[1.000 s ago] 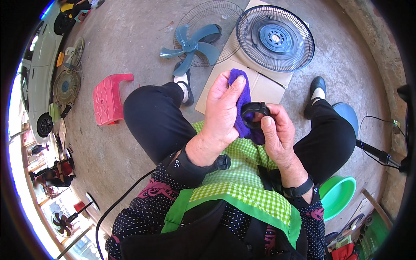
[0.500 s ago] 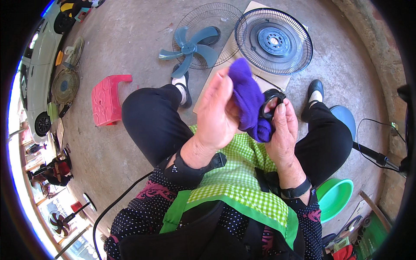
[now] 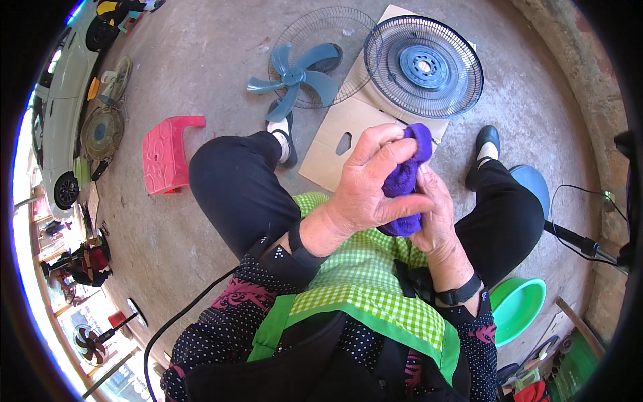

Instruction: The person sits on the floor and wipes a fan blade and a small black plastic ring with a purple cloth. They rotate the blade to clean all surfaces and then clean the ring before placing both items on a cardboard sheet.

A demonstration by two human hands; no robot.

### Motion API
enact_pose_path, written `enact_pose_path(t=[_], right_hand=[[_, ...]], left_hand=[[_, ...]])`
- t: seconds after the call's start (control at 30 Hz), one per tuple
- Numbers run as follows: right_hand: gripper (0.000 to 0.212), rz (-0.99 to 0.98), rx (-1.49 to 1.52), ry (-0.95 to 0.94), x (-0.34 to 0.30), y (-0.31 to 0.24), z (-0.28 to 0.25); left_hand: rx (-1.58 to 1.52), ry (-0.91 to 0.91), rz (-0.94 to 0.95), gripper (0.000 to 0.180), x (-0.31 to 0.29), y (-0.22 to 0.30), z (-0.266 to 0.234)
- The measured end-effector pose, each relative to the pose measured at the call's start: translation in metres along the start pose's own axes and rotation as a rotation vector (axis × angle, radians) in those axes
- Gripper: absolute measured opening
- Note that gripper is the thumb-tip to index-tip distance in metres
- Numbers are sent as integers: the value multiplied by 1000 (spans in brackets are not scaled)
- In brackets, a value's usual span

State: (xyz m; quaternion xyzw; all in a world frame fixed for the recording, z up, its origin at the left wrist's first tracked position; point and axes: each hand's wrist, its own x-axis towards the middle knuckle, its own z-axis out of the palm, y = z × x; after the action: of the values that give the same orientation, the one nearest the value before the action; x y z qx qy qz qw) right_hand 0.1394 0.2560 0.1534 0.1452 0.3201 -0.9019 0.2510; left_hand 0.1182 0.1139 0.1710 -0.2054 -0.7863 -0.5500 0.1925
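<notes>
In front of my lap, a bunched purple cloth (image 3: 403,179) is gripped between both hands. My left hand (image 3: 365,181) has its fingers curled over the top of the cloth, with the thumb stretched across its lower part toward my other hand. Closed on the cloth's right side, my right hand (image 3: 437,211) has its thumb pointing up and its fingers mostly hidden. Whatever the cloth is wrapped around cannot be seen.
A blue fan blade (image 3: 293,75) lies on a wire grille (image 3: 301,20). Beside it, a black fan guard (image 3: 462,94) rests on cardboard (image 3: 328,144). A pink stool (image 3: 164,157) stands left, a green basin (image 3: 516,311) lower right. A car (image 3: 63,114) is far left.
My left hand has come down and right, folding the purple cloth over. The black ring that showed at my right hand is now covered. The cardboard's cut-out has come into view.
</notes>
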Motion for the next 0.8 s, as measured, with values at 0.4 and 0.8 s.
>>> enact_pose_path(t=[0.4, 0.8], right_hand=[[57, 176, -449, -42, -2, 12, 3], [40, -24, -566, -28, -1, 13, 7]], left_hand=[[-67, 129, -228, 28, 3, -14, -10], [105, 69, -473, 50, 12, -16, -13]])
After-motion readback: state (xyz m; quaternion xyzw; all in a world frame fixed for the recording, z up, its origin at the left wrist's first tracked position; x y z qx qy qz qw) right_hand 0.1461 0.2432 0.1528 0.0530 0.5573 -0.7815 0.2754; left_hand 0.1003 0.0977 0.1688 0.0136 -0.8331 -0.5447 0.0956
